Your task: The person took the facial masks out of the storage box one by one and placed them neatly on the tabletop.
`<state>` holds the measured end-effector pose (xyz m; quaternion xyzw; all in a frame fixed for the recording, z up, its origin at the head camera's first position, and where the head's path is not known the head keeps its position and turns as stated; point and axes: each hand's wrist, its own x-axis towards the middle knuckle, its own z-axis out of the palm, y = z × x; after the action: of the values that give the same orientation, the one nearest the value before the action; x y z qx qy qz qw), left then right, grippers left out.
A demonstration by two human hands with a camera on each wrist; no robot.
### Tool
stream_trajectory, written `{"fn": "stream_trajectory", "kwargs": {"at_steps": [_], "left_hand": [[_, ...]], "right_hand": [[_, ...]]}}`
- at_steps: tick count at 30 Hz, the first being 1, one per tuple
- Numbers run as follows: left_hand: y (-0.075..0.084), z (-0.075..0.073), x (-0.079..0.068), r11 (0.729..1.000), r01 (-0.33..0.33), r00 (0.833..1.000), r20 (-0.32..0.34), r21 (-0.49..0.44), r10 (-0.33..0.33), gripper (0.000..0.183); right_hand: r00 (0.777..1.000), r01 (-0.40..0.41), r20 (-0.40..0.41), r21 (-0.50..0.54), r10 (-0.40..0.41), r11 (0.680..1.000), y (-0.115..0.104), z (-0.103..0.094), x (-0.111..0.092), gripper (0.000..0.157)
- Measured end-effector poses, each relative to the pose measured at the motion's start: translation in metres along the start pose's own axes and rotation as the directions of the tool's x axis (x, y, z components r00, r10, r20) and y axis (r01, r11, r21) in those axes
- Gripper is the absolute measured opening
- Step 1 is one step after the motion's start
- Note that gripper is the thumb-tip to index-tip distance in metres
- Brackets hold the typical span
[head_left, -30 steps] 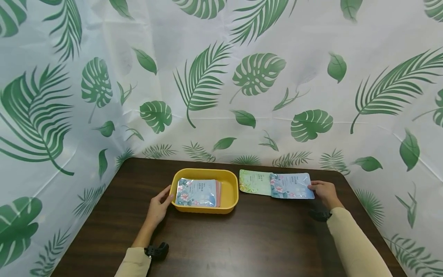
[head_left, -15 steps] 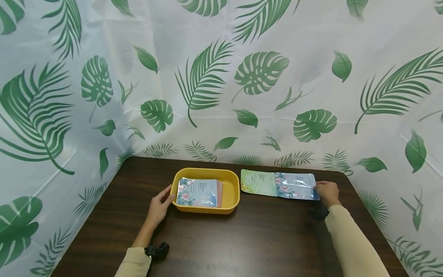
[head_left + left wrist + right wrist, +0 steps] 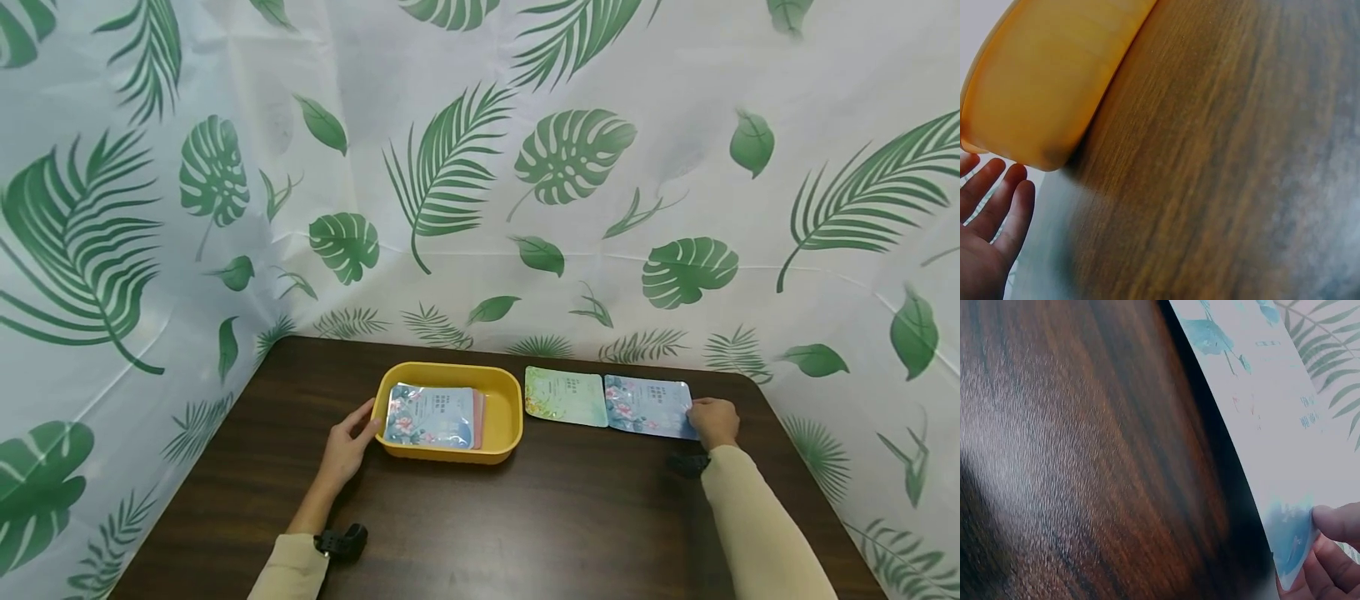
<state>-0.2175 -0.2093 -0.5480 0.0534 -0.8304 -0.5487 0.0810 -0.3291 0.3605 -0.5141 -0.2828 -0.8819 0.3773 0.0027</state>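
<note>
My right hand [image 3: 715, 422] pinches the right edge of a blue flowered sachet [image 3: 648, 406]. In the right wrist view the thumb lies on the sachet's [image 3: 1272, 444] top face, fingers beneath. A green sachet [image 3: 564, 396] lies just left of the blue one, their edges close together. The fingers of my left hand [image 3: 348, 443] touch the left end of a yellow plastic tray [image 3: 504, 417]. They look extended against the tray [image 3: 1047, 75] in the left wrist view. Inside the tray lies another blue flowered sachet [image 3: 431, 417], on top of a mostly covered pink one [image 3: 478, 418].
The dark wood-grain table [image 3: 487, 533] ends at a white cloth backdrop [image 3: 465, 208] printed with green leaves. A black band [image 3: 341, 542] with a camera sits on the left wrist, and another band [image 3: 688, 464] on the right.
My right hand has drawn the blue sachet to the right, off the green sachet it partly overlapped. The left hand stays at the tray. The head view has shifted slightly.
</note>
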Motion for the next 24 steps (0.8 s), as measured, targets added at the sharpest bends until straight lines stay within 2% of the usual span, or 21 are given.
{"fn": "stream_trajectory", "kwargs": {"at_steps": [3, 7, 13, 20, 24], "left_hand": [[0.000, 0.000, 0.000, 1.000, 0.006, 1.000, 0.004, 0.003, -0.006, 0.049], [0.002, 0.000, 0.000, 1.000, 0.016, 1.000, 0.011, -0.009, -0.016, 0.049], [0.002, 0.001, 0.000, 1.000, 0.010, 1.000, 0.017, -0.024, -0.010, 0.049], [0.000, 0.002, 0.000, 1.000, 0.016, 1.000, -0.002, -0.009, -0.016, 0.048], [0.000, 0.002, 0.001, 1.000, 0.011, 1.000, 0.001, -0.014, -0.011, 0.048]], "right_hand": [[1.000, 0.007, -0.023, -0.020, -0.007, 1.000, 0.003, 0.000, 0.002, 0.040], [1.000, 0.016, -0.016, -0.027, -0.016, 1.000, 0.003, 0.000, 0.003, 0.039], [1.000, -0.001, 0.022, -0.007, 0.001, 1.000, 0.004, -0.002, 0.003, 0.039], [1.000, 0.020, -0.012, 0.033, -0.020, 0.999, 0.006, -0.007, -0.002, 0.038], [1.000, 0.022, -0.008, 0.046, -0.022, 0.999, 0.006, -0.010, -0.004, 0.043]]}}
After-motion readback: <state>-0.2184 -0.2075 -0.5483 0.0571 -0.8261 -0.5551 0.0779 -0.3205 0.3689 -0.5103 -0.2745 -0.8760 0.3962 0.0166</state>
